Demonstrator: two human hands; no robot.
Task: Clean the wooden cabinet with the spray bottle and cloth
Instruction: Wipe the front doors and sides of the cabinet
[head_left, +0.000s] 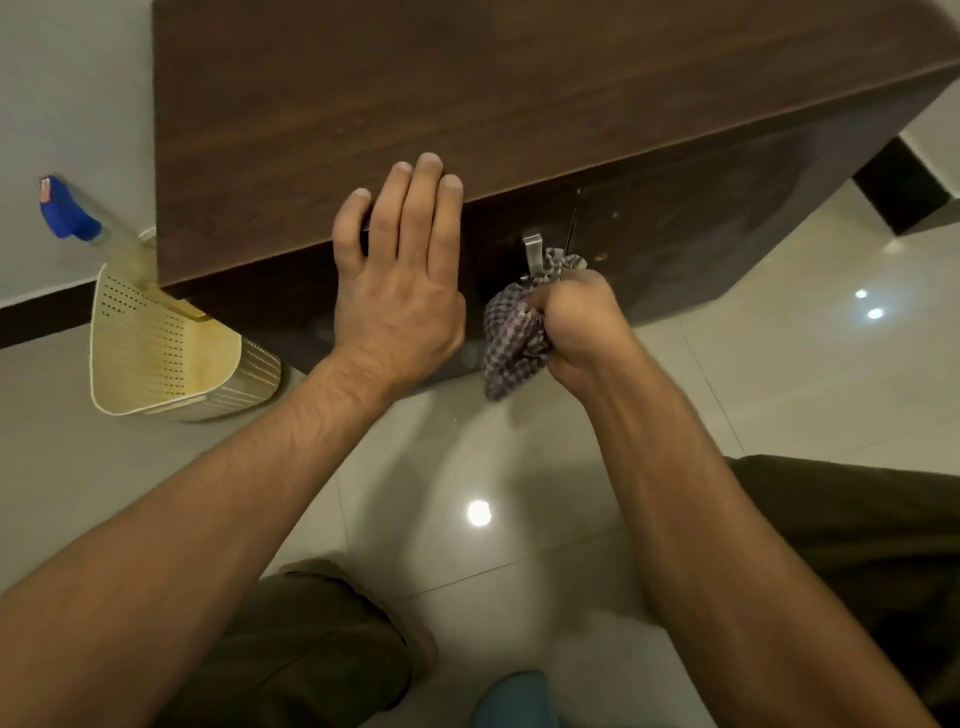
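Observation:
The dark wooden cabinet (467, 93) fills the top of the view, its doors in shadow below the top edge. My left hand (400, 275) rests flat with straight fingers on the cabinet's front edge. My right hand (576, 322) grips a bunched checked cloth (511, 338) against the cabinet door, just below a metal handle (532, 252). The spray bottle (88, 226), clear with a blue trigger head, stands in a cream basket at the far left, away from both hands.
The cream perforated basket (156, 353) sits on the glossy tiled floor (467, 467) against the cabinet's left corner. A pale wall with a dark skirting is at left. My knees in olive trousers show at the bottom and right.

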